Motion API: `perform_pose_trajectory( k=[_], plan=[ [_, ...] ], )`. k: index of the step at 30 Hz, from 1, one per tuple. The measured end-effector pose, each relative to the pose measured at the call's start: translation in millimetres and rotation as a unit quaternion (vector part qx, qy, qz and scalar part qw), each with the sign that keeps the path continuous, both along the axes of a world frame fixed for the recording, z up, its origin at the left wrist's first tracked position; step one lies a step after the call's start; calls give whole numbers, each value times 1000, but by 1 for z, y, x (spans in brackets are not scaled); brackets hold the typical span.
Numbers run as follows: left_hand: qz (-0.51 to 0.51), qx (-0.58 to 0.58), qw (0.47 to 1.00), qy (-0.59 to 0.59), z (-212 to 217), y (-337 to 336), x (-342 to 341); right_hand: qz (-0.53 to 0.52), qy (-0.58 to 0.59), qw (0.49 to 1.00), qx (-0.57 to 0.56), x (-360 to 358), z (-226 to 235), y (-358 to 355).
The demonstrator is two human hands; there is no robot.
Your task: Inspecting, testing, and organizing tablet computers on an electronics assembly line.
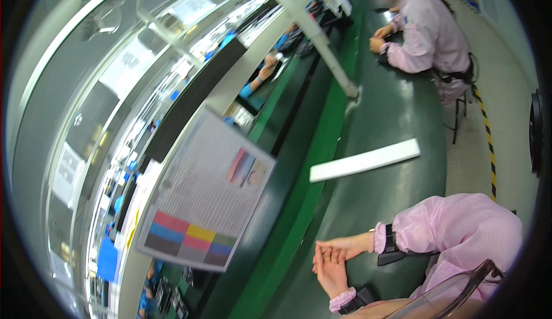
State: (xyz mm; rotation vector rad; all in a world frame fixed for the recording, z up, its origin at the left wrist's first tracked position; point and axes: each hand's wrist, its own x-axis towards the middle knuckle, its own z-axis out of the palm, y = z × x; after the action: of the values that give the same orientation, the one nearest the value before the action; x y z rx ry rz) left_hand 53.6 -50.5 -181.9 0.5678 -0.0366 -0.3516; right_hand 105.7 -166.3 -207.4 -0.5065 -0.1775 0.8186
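My right hand [348, 245] and my left hand [330, 274] rest together above the dark green bench top [368, 198], at the lower right. The right fingers lie across those of the left, so part of the left fingers is hidden. Both hands look loosely open, and I see no object in them. Pink cuffs and black wrist straps [391, 244] cover my wrists. Farther along the bench, apart from my hands, lies a long white strip [365, 161]. Clear eyeglasses [460, 296] cut across the lower right corner, in front of my pink sleeve.
A printed sheet [207, 198] with coloured blocks hangs left of the bench. A pale slanted post [322, 37] meets the bench's far part. A co-worker in pink [431, 31] sits at the far right, hands together. Across the partition, other people's hands [264, 69] show among parts.
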Motion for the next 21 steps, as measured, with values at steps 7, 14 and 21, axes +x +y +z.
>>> perform_pose_trajectory(
  k=[7,14,21],
  plan=[
    [29,49,998,22,-5,2,-1,44,10,999,0,-2,-2,-2],
    [18,8,1000,22,-11,5,0,14,6,999,32,-2,5,-6],
    [21,-121,992,-10,-22,17,7,-120,-31,992,11,-7,54,-21]
  ],
)
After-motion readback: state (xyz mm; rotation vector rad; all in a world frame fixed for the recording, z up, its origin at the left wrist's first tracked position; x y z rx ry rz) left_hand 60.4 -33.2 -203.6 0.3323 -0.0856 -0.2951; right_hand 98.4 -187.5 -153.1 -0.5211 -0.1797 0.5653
